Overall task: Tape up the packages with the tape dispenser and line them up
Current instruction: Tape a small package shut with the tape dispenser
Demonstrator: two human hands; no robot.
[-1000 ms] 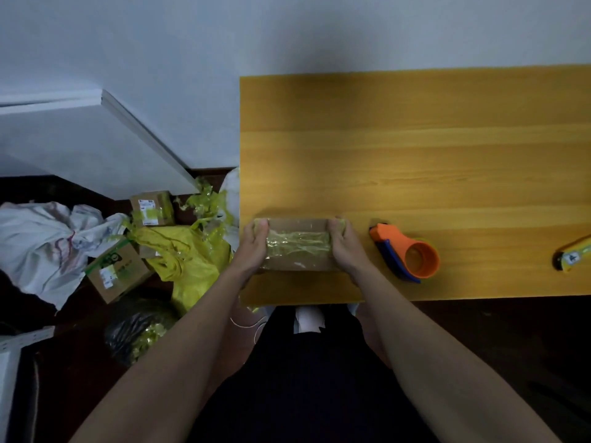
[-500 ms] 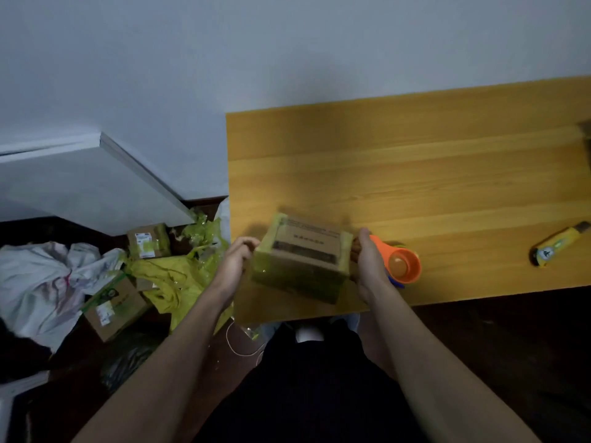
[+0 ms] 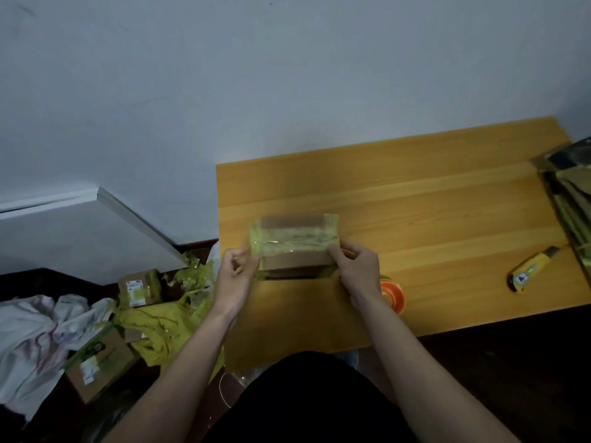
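A small cardboard package [image 3: 295,262] wrapped with a band of yellowish tape is held above the near left part of the wooden table [image 3: 431,225]. My left hand [image 3: 235,276] grips its left end and my right hand [image 3: 356,271] grips its right end, fingers curled round the edges. The orange tape dispenser [image 3: 392,297] lies on the table just behind my right wrist, mostly hidden by it.
A yellow utility knife [image 3: 531,273] lies at the table's right. A stack of flat dark packages [image 3: 572,199] sits at the far right edge. On the floor to the left are more cardboard boxes [image 3: 139,287], yellow tape scraps [image 3: 160,327] and a white cloth [image 3: 35,340].
The package was lifted off the table and turned in both hands, so its taped face now shows. The camera has tilted up and shifted left.
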